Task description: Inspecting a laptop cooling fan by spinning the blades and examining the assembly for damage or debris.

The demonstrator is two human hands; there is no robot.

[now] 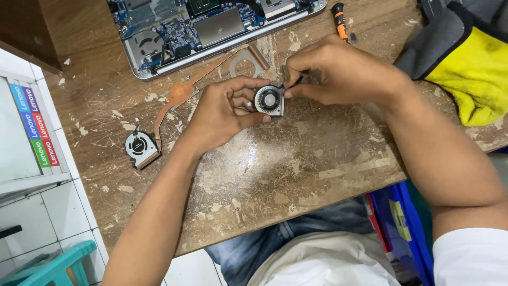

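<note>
Far left, off the table: I see a teal plastic stool [58, 267] low down and a white panel with a strip of coloured stickers [36, 124] above it. On the worn wooden table [296, 169] a second small fan [141, 148] lies flat near the left edge, well apart from the hands. A copper heat pipe [177, 98] runs from it up and right to a metal bracket [247, 61], just below the opened laptop [211, 26] with its circuit board exposed at the top edge.

Left hand [222, 114]: fingers curled, grasping the small round fan [269, 100] from its left side, thumb under, fingertips on the rim. Fan is held just above the table, roughly centre of view, blade face up toward me.

Right hand [338, 71]: fingers pinched shut at the fan's upper right corner, touching it. There's something thin and dark in the pinch; too small for me to tell what it is. Both hands meet at the fan.

Behind the right hand, an orange-handled screwdriver [339, 20] lies on the table next to the laptop. Far right, a yellow and grey cloth [471, 69] is draped over the table corner. Below the table edge: jeans [296, 233], a white shirt, a blue crate [402, 228] beside the right forearm.
</note>
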